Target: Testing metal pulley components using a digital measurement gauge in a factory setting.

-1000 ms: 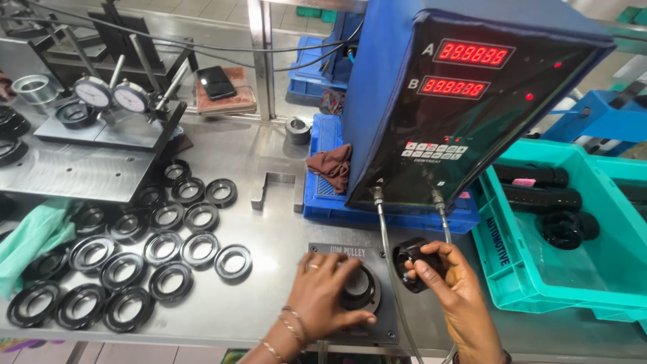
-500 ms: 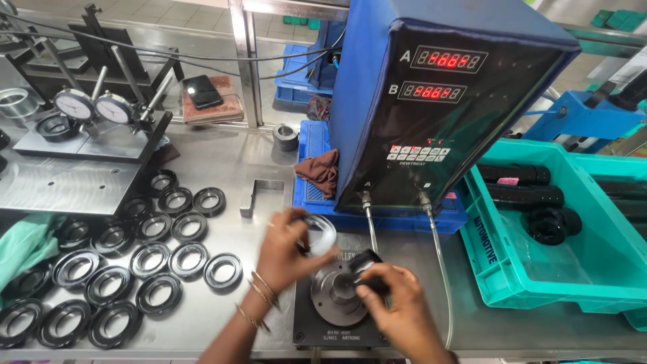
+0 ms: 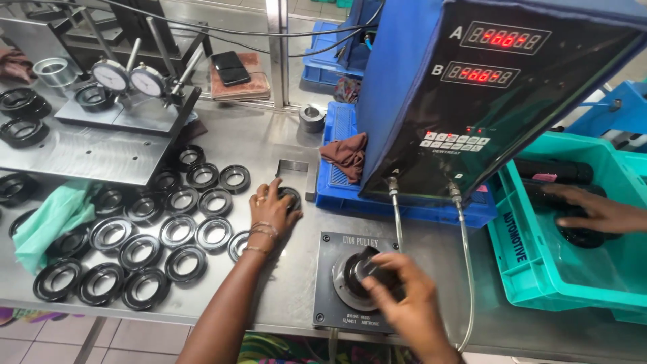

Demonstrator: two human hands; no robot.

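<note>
A: The right hand (image 3: 404,303) sits over the round gauge fixture (image 3: 357,280) at the near edge of the table (image 3: 283,145), fingers curled down on a dark part seated there. I'd call that a closed grip, though the hand hides most of the part.

B: And the left hand (image 3: 269,210)?

A: Further left and a little farther back, fingers wrapped around a black ring part (image 3: 291,197), just right of the rows of black rings (image 3: 141,236) laid flat on the table.

B: What could go wrong?

A: As I judge it, three things. With the eyes split between two hands, the part on the fixture could sit tilted on its post, and the blue readout box (image 3: 485,87) behind it would give a false figure. The two thin hoses (image 3: 465,249) from that box run right beside the right wrist, so a snagged sleeve or bangle could tug them. And the left forearm lies across the nearest rings, so a sweep back could knock them out of their rows, mixing pieces.

B: Anyone else close?

A: Another person's hand (image 3: 593,210) rests on dark parts inside the teal crate (image 3: 532,269) on the right, well apart from both hands.
</note>
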